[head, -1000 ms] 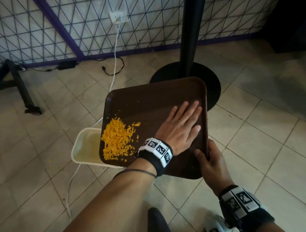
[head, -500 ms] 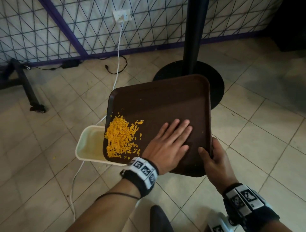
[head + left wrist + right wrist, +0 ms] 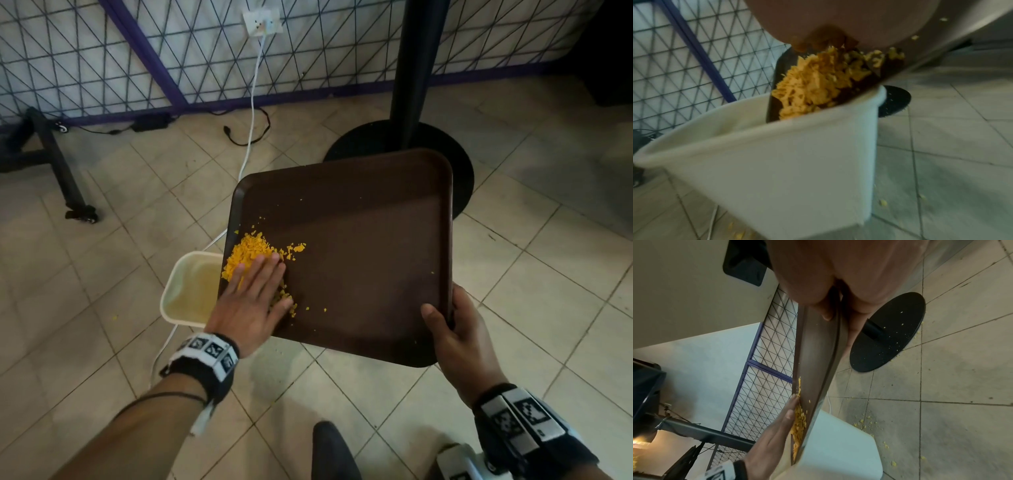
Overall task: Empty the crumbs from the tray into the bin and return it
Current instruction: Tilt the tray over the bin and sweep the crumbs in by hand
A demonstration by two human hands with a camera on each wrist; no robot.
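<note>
Head view first: the brown tray is held tilted above the tiled floor, its left edge hanging over the cream bin that stands on the floor at the left. The right hand grips the tray's near right corner, thumb on top and fingers curled under the rim. The left hand lies flat, fingers straight and close together, right on the pile of yellow crumbs at the tray's left edge, with a few stray bits scattered just right of it. Behind the tray stands a black pole on a round black base, and a white cable runs down from a wall socket at the far side. Left wrist view now: blurred, but the crumbs sit heaped at the tray's low edge, directly above the open bin, and a few bits lie on the floor to the right. Right wrist view: the tray is seen edge-on, the thumb pressed on its inner face, the left hand against the crumbs low down by the bin, more crumbs dotted on the floor and the black base.
</note>
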